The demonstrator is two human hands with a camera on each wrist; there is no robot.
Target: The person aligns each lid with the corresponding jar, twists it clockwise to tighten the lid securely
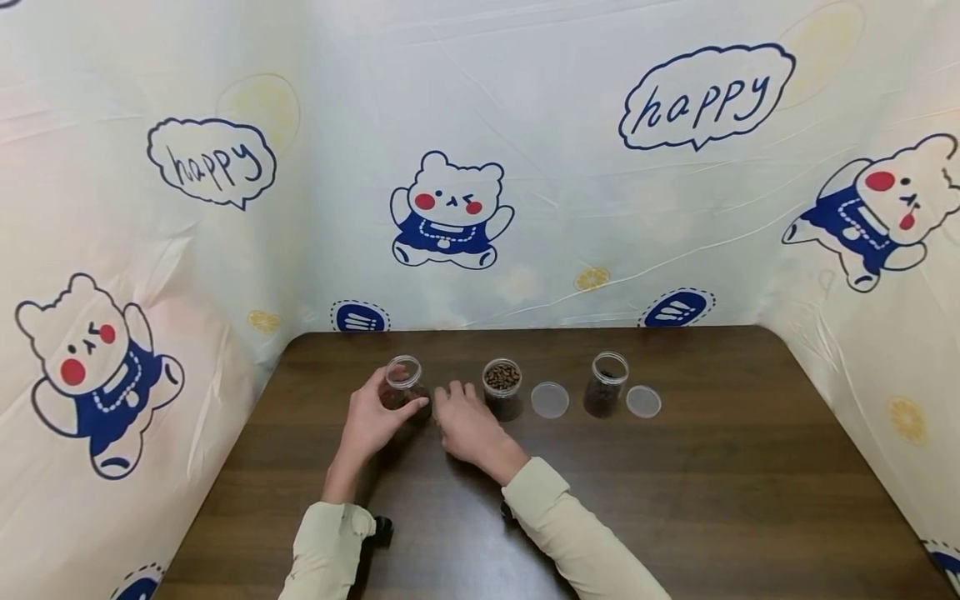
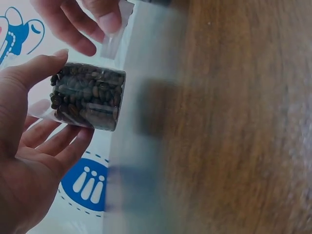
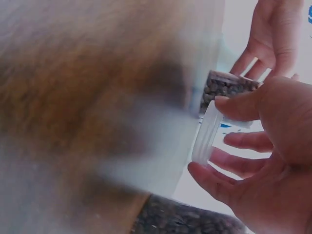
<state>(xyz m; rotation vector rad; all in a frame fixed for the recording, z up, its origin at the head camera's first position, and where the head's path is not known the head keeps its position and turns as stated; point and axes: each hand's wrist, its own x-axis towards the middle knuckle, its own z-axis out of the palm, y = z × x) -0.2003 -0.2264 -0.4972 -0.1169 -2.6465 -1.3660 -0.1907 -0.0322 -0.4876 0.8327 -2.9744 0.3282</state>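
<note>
My left hand [image 1: 372, 421] holds a clear open-topped jar [image 1: 403, 372] round its side, thumb on the near side. Dark beans [image 2: 87, 95] fill its lower part, as the left wrist view shows. Just right of it, my right hand [image 1: 468, 423] pinches a translucent plastic lid [image 3: 207, 134] by its rim between thumb and fingers. The lid is low, close to the tabletop; whether it touches the wood I cannot tell. Beside the right hand stands a second open jar [image 1: 502, 398], with brown coffee beans [image 1: 502, 377] near its top.
Farther right, a third open jar [image 1: 606, 387] holds dark contents. One flat lid [image 1: 550, 400] lies between the second and third jars, another lid [image 1: 643, 402] right of the third. The wooden table [image 1: 712, 500] ends at a printed curtain [image 1: 555, 225] behind the jars.
</note>
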